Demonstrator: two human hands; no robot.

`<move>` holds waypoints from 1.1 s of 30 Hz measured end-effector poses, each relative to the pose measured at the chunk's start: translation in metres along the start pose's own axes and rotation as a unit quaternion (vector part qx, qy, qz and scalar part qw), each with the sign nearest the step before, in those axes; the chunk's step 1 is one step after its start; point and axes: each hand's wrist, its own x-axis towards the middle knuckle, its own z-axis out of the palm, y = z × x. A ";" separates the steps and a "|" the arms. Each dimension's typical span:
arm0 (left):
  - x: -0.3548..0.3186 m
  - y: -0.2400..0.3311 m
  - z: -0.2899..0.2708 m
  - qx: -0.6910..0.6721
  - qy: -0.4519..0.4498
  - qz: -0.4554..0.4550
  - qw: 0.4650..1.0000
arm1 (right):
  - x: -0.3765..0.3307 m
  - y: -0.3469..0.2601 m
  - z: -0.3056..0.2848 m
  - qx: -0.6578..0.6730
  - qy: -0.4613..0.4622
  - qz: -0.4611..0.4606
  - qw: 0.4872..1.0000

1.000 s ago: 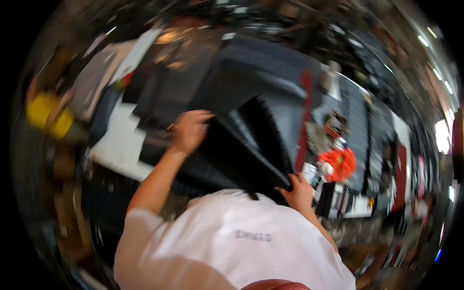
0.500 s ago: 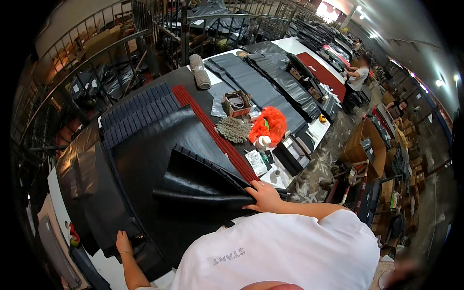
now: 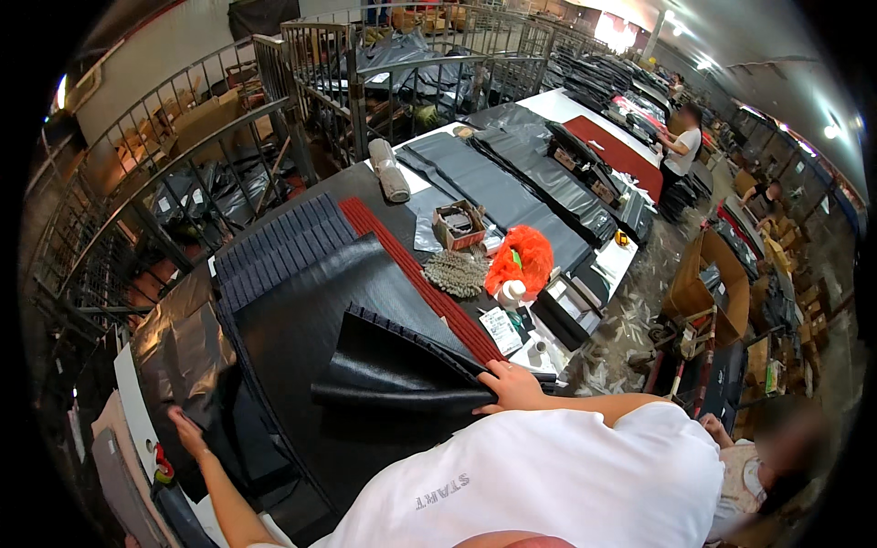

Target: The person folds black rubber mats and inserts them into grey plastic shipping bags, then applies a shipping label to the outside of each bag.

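Observation:
My right hand (image 3: 513, 385) grips the near right edge of a black ribbed-backed mat (image 3: 388, 365), folded over on itself with a curled flap. Beneath it lies a wide black sheet (image 3: 283, 315), next to a dark blue striped mat (image 3: 279, 251) and a red ribbed mat (image 3: 416, 269). At the left, a shiny black plastic bag (image 3: 178, 333) lies crumpled on the table. My left hand (image 3: 188, 433), fingers stretched out, is at the near edge of this bag; whether it touches the plastic is hard to tell.
An orange plastic bag (image 3: 519, 260), a white bottle (image 3: 512, 292), a small box (image 3: 459, 225) and a pair of knit gloves (image 3: 457, 272) stand beyond the red mat. Metal railings (image 3: 201, 183) run along the far left. A person (image 3: 744, 475) is close at my right.
My left hand has let go of the black plastic and moved left and away, its fingers opening. The plastic's near edge has shifted back. My right hand keeps its grip on the mat.

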 end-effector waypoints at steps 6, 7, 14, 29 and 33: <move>-0.031 0.207 -0.028 -0.066 0.090 0.271 0.956 | 0.000 0.008 -0.004 0.054 0.043 0.023 0.997; -0.059 0.239 -0.038 -0.083 0.086 0.307 0.944 | 0.000 0.007 -0.005 0.063 0.054 0.031 0.996; -0.236 0.294 -0.004 -0.126 -0.206 0.325 0.914 | -0.016 0.005 -0.053 0.094 0.172 0.070 0.978; -0.208 0.232 0.052 0.036 -0.364 0.384 0.848 | -0.026 0.025 -0.090 0.208 -0.119 -0.146 0.960; -0.241 0.300 -0.024 0.120 -0.465 0.342 0.808 | -0.021 0.024 -0.085 0.185 -0.133 -0.091 0.969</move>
